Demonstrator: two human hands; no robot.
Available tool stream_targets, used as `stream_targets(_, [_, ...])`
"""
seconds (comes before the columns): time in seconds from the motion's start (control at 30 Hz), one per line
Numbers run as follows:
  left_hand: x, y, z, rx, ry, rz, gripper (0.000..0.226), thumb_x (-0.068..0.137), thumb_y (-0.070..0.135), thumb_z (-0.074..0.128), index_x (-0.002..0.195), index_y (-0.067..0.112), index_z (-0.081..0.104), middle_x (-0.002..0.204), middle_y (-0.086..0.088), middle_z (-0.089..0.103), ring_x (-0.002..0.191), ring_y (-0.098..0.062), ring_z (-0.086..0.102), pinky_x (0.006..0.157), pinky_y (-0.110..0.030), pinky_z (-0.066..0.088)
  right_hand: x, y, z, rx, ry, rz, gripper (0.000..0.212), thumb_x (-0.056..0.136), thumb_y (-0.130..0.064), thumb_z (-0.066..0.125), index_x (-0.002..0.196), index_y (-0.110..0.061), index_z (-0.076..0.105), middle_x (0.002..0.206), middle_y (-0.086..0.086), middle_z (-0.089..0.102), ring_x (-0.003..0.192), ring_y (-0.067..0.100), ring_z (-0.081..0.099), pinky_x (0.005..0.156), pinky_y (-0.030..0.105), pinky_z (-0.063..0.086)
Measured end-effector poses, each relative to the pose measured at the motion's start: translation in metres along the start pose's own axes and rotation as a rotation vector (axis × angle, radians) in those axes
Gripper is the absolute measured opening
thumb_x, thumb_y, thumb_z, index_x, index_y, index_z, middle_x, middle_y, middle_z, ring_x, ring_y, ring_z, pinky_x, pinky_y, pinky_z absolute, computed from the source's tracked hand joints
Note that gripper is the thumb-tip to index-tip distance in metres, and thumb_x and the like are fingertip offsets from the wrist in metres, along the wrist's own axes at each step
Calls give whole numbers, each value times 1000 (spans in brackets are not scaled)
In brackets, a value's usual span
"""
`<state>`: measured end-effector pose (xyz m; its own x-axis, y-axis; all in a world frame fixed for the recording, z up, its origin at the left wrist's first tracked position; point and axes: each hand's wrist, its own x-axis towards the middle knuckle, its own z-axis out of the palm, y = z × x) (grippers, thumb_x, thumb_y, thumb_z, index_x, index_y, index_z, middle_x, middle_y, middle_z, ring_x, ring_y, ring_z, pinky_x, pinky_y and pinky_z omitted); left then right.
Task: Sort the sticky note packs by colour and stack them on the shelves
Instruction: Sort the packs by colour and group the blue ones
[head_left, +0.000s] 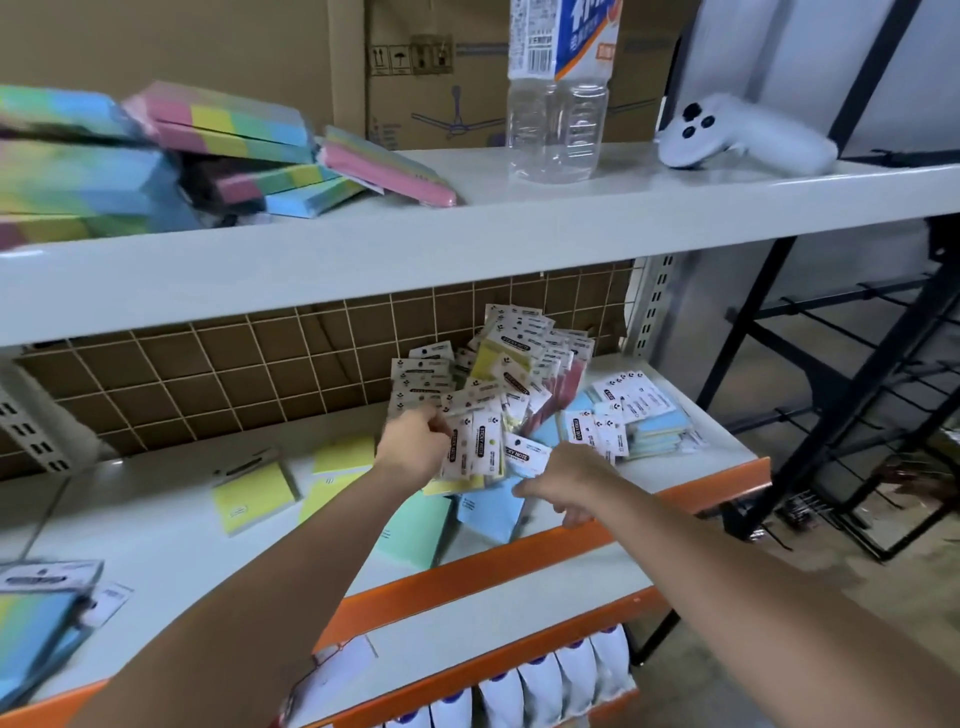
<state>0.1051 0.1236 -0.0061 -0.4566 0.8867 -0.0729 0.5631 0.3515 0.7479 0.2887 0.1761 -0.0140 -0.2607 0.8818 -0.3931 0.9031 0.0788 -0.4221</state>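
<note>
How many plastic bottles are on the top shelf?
1: a clear bottle stands upright on the top shelf, between the sticky note packs and the white controller.

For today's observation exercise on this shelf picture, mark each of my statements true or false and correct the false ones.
1. A clear plastic bottle stands upright on the top shelf. True.
2. The left hand grips sticky note packs. True.
3. The white controller lies on the middle shelf. False: it lies on the top shelf, right of the bottle.
4. The yellow pad lies right of both hands. False: it lies to their left.
5. The right hand is at the orange shelf edge. True.
</note>
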Motion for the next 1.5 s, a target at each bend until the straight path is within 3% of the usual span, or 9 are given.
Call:
stream_targets(0.33, [-11,-7,7,-91,-191,64,27,81,-4,50,76,19,62,87,-7,65,89,-27,62,79,-35,53,10,-5,31,476,37,120,30,81,-16,74,104,-2,61,88,18,69,68,25,66,66,33,58])
stream_targets(0.5, [-12,-2,10,-22,-240,82,24,87,3,49,104,9,66,97,-7,61,84,-21,56,53,-18,41,6,6,19,451,66,101,27,82,-16,73,101,-6,58,91,17,70,76,26,72,73,38,61])
stream_targets(0.7, [-10,9,20,83,-219,61,26,87,9,47,101,9,68,104,-10,67,96,-28,61,73,-28,48,-1,18,-16,305,248,-26,29,80,-27,72,106,-17,67,97,5,73,81,23,70,79,39,58])
stream_targets(0.83, [-11,20,26,70,-168,78,21,90,15,47,101,10,64,98,-7,66,90,-25,60,68,-25,44,-6,22,-34,355,247,-79,28,84,-22,70,110,-13,67,101,7,72,84,23,70,80,39,58])
stream_targets(0.93, [-10,25,29,-8,-172,55,13,92,19,49,89,11,59,83,-5,60,73,-20,54,52,-21,37,-10,24,-40,369,249,-107,27,86,-19,68,111,-8,66,104,10,71,88,24,70,82,40,57])
stream_targets(1.1, [-8,31,32,-271,-259,-1,22,94,28,55,96,8,62,74,-1,55,66,-17,51,56,-24,37,-16,23,-49,475,204,-173,29,93,-18,60,121,-14,63,112,5,69,97,21,66,81,37,56])
stream_targets(1.27, [-6,34,35,-642,-375,-126,16,92,13,57,107,12,59,108,-10,67,88,-21,63,68,-30,53,-18,16,-47,643,98,-159,24,96,-17,56,119,-12,59,110,3,67,97,15,63,81,27,54])
stream_targets(1.37, [-4,32,31,-735,-409,-171,23,91,7,57,114,9,55,110,-16,66,92,-28,65,60,-31,56,-13,16,-44,682,97,-189,27,96,-20,56,122,-15,59,115,3,67,102,17,65,83,29,55])
stream_targets(1.5, [1,29,25,-767,-296,-164,25,91,9,58,114,9,51,108,-15,65,95,-30,64,76,-46,57,2,25,-52,653,265,-105,22,94,-28,59,110,-14,63,103,6,70,80,15,67,78,34,55])
